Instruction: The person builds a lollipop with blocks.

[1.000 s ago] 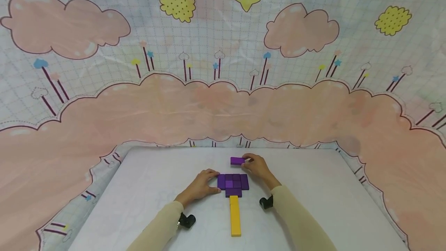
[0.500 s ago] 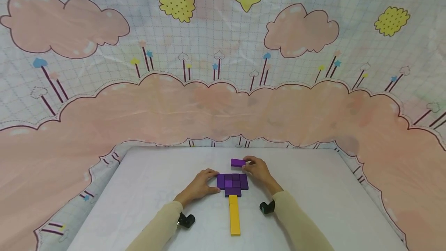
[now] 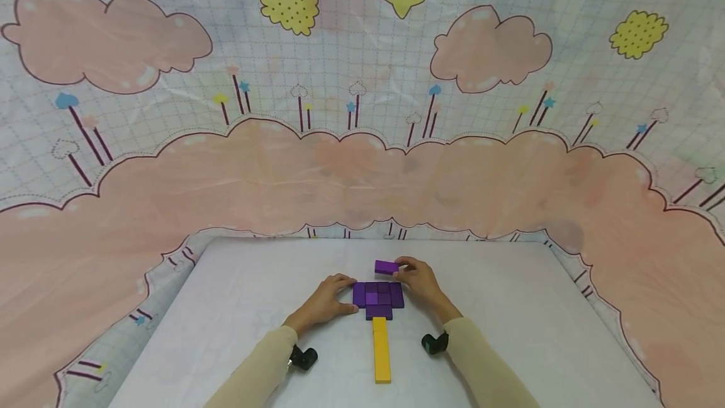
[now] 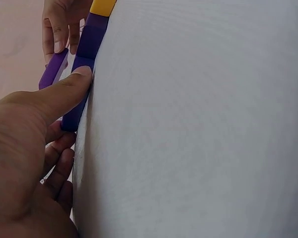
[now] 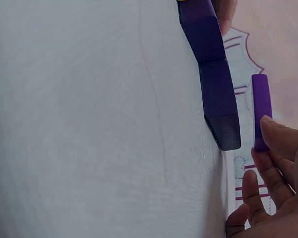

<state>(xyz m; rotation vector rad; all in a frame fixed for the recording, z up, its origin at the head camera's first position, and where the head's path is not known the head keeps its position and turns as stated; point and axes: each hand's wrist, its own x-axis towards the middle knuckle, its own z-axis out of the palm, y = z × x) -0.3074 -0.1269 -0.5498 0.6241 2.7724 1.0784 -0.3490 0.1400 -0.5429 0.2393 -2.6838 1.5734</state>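
Observation:
In the head view, purple blocks [image 3: 378, 312] lie flat against one another in a wide shape, with a yellow strip [image 3: 382, 351] running from their near side. My left hand [image 3: 324, 300] holds the leftmost purple block [image 3: 359, 294] between thumb and fingers, thumb at its near end, as the left wrist view also shows. Beyond the shape, my right hand [image 3: 421, 279] pinches a brighter purple block [image 3: 386, 267] by its right end. In the right wrist view this block [image 5: 261, 99] is held off the table, apart from the flat-lying purple blocks [image 5: 218, 89].
The white tabletop [image 3: 238, 307] spreads out around the blocks. Behind it hangs a patterned cloth [image 3: 362, 181] with clouds and stars, which also drapes along both sides. Each wrist carries a small black camera [image 3: 304, 358].
My right hand has come slightly nearer to the person with its purple block, closer to the flat-lying blocks. The left hand and the flat shape stay in place.

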